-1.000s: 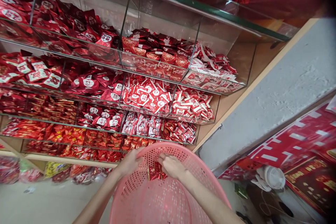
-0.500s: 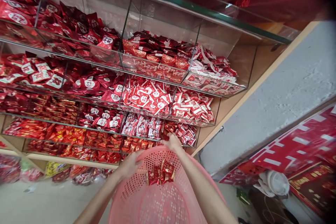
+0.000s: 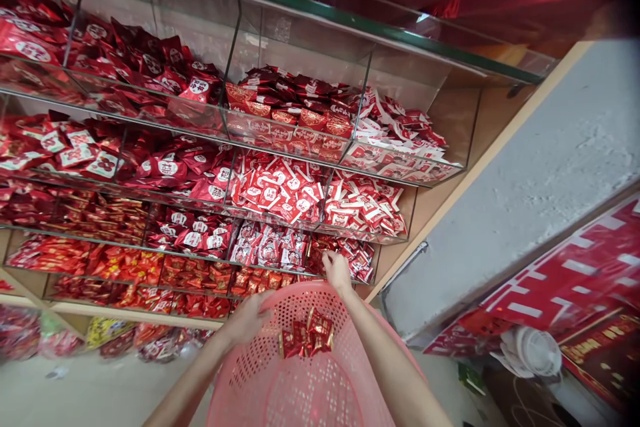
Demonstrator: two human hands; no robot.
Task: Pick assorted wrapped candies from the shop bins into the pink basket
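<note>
Left hand [image 3: 245, 321] first: mine is curled over the upper left rim of the pink perforated plastic basket [image 3: 313, 397], and though it blurs, it looks wrapped on the edge. I judge this basket light for its bulk, its wall a little springy; the thick rim is the sound place to hold, as the holed side would flex. Inside, toward the far wall, lies a small cluster of red-and-gold foil packets [image 3: 306, 337], bunched against one another. They look light and slick, perhaps with something breakable within, so I would take each by its gold end or lightly across the middle rather than squeeze a fistful. Farther right, my right hand [image 3: 336, 270] reaches past the rim into a clear-fronted bin [image 3: 375, 264], fingers bent, their tips at dark red packets [image 3: 317, 252]; I cannot tell whether they pinch one. Those wrappers shine too and should slide against each other, so a fingertip hold near an edge seems surest. Just right of that hand, red-and-white packets [image 3: 361, 257] lie in the same bin.
</note>
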